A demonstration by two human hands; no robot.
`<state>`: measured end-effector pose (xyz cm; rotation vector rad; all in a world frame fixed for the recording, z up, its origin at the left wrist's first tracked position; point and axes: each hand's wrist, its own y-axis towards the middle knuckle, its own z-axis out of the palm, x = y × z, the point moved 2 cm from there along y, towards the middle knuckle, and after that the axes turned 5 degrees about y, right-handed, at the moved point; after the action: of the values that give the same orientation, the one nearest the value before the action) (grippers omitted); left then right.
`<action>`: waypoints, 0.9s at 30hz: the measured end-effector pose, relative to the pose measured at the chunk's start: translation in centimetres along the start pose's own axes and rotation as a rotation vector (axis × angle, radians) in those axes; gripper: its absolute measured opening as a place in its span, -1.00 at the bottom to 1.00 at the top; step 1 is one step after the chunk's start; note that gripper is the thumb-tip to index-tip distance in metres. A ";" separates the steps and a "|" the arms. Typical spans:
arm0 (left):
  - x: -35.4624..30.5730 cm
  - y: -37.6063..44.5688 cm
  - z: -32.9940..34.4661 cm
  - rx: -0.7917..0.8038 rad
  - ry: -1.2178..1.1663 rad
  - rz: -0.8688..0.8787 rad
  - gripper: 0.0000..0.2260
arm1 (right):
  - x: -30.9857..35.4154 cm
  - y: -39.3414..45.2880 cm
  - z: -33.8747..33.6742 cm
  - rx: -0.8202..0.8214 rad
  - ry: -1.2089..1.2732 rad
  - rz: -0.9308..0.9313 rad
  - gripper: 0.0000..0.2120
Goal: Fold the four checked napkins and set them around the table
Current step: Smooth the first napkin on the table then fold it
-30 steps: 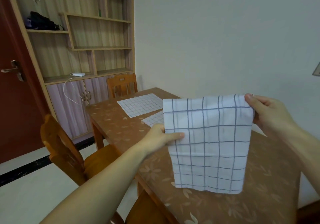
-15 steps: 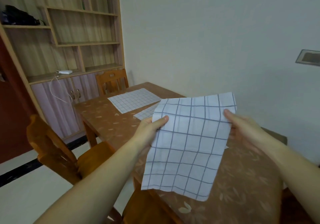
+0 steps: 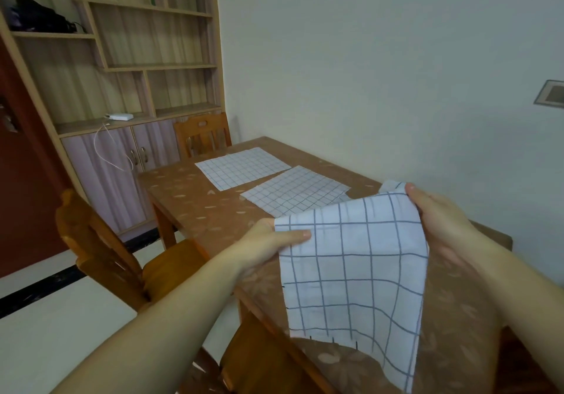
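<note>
Lowering checked napkin [image 3: 354, 271] toward table [image 3: 189, 207]: a second ago you held it upright. Left hand [image 3: 268, 241] and right hand [image 3: 439, 219] pinch top corners; cloth tilts, ready to lay flat. Two napkins [image 3: 293, 193] lie farther along.

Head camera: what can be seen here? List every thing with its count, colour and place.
held napkin: 1, white with blue checks, hanging over the near table edge
flat napkins: 2, same check, spread mid-table, apart
table: 1, brown, leaf pattern, by the wall
chairs: 2 clear, orange wood, far end and left side
shelf unit: 1, pale wood, back left
white box: 1, on the unit
left hand: pinches the napkin's left top corner
right hand: grips its right top corner
</note>
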<state>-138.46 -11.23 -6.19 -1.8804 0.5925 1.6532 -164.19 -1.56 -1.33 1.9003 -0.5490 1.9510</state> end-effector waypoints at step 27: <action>-0.7 0.0 -1.4 -0.098 -0.095 -0.149 -0.82 | -3.3 1.2 -2.0 0.157 -0.198 0.061 -0.84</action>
<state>-137.57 -12.20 -5.40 -1.8539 0.3296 1.6900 -166.42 -1.48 -4.65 2.2160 -0.5270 1.9041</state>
